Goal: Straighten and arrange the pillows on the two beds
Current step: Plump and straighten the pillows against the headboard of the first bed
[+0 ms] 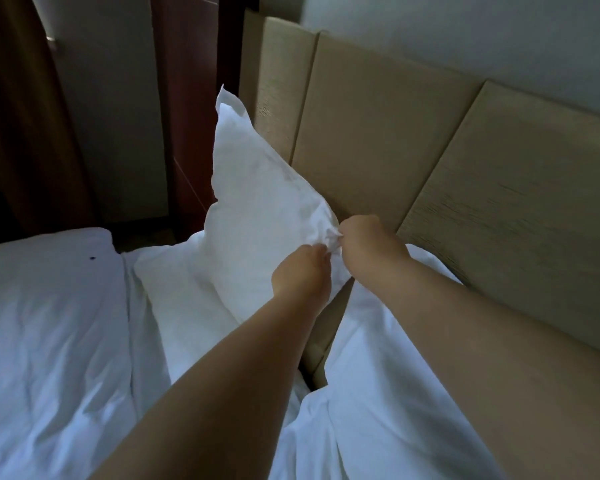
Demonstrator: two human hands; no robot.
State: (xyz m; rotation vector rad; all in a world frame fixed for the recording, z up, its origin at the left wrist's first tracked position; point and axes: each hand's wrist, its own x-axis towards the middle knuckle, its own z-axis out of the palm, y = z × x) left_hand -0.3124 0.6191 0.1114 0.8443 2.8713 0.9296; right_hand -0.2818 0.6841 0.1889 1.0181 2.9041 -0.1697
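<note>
A white pillow point(257, 195) stands on end against the beige padded headboard point(378, 133), one corner pointing up. My left hand point(300, 271) and my right hand point(368, 245) both pinch its near edge, close together, with the fabric bunched between the fingers. A second white pillow point(181, 292) lies flat beneath it on the bed. Another white pillow point(378, 358) leans low against the headboard under my right forearm, partly hidden.
A white duvet point(49, 341) covers the bed at left, with a small dark speck near its top edge. Dark wooden furniture point(187, 116) and a brown curtain point(21, 116) stand beyond the bed's head. A gap shows between the pillows by the headboard.
</note>
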